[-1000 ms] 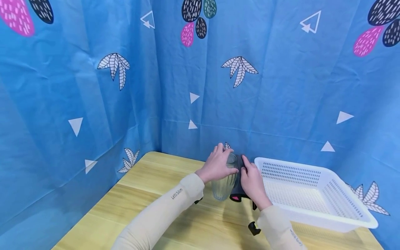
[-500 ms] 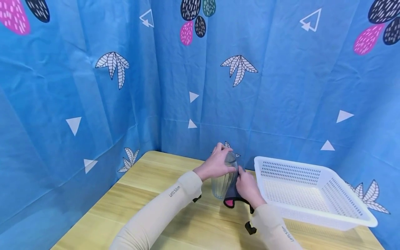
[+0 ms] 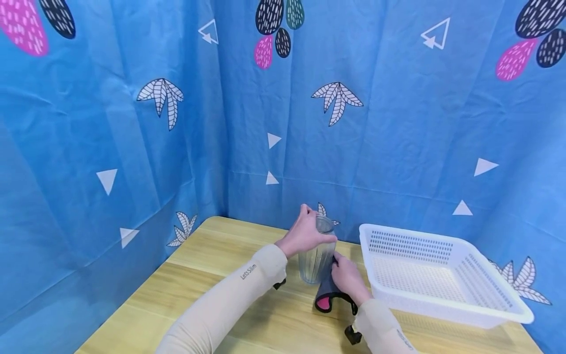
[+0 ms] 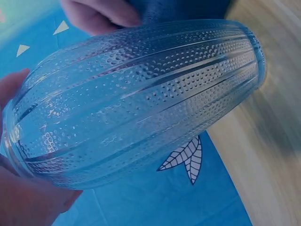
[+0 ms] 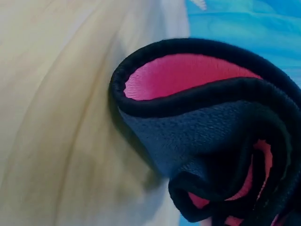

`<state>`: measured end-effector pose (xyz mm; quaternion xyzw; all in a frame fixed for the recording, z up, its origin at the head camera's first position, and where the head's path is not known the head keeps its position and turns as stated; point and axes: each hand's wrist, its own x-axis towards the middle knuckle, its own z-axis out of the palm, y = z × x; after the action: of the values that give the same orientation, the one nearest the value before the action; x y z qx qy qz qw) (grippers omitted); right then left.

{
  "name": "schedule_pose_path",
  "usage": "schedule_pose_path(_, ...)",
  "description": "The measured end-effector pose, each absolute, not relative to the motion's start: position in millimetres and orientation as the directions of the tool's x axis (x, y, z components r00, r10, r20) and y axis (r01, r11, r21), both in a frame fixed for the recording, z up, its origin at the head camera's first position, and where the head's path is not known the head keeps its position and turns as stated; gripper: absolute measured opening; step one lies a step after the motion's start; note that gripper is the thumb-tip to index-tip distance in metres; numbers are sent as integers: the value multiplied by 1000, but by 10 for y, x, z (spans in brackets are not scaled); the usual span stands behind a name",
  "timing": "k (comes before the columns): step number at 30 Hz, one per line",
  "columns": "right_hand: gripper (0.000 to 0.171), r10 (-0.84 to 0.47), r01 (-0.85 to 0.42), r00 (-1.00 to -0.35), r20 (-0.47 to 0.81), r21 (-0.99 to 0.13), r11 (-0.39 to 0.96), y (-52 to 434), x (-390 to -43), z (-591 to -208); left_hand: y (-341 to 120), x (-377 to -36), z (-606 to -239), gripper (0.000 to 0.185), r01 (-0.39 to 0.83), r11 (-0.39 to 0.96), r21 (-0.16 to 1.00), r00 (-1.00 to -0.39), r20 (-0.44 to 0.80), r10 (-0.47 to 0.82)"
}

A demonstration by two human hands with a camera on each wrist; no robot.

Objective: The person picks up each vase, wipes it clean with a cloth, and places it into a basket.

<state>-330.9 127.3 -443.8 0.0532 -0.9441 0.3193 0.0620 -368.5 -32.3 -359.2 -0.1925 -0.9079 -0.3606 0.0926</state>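
Observation:
My left hand (image 3: 305, 234) grips a clear ribbed glass vase (image 3: 315, 263) near its rim, thumb on one side and fingers on the other. In the left wrist view, the vase (image 4: 141, 99) shows dimpled bands between smooth ribs, its narrow base to the right. My right hand (image 3: 347, 274) holds a dark grey cloth (image 3: 327, 286) with black edging against the vase's right side, low down. Its pink face (image 5: 183, 73) shows where the cloth curls over in the right wrist view, and the fingers are hidden there. A blurred part of my right hand (image 4: 99, 14) appears beyond the vase.
A white plastic basket (image 3: 442, 309) with perforated walls stands on the wooden table (image 3: 212, 253) to the right. A blue patterned curtain (image 3: 398, 123) hangs behind the table and along its left side.
My right hand has moved down along the vase's side and a little left, taking the cloth with it. My left hand keeps its grip near the rim with little movement.

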Motion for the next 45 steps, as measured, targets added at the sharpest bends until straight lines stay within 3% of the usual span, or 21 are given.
schedule_pose_path(9,49,-4,-254,-925,380,-608,752,1335,-3216,-4055,-320,-3617,-3487,98,407,805,431,-906,302,296)
schedule_pose_path(13,50,15,-301,-893,450,-622,722,1348,-3205,-3867,-301,-3589,-3406,100,407,818,406,-908,275,315)
schedule_pose_path(17,50,47,-316,-880,474,-655,687,1332,-3192,-3775,-290,-3580,-3366,96,432,780,452,-901,235,364)
schedule_pose_path(27,50,27,-217,-925,379,-585,782,1271,-3315,-4065,-310,-3573,-3409,95,427,725,540,-904,227,363)
schedule_pose_path(35,48,-51,-176,-971,233,-556,812,1217,-3369,-4455,-308,-3604,-3471,105,438,770,464,-899,252,359)
schedule_pose_path(40,49,-43,-118,-990,132,-634,765,1250,-3366,-4598,-295,-3620,-3538,103,447,773,450,-894,253,370)
schedule_pose_path(45,58,63,-72,-987,145,-764,641,1324,-3298,-4462,-247,-3651,-3552,97,476,783,400,-878,267,398)
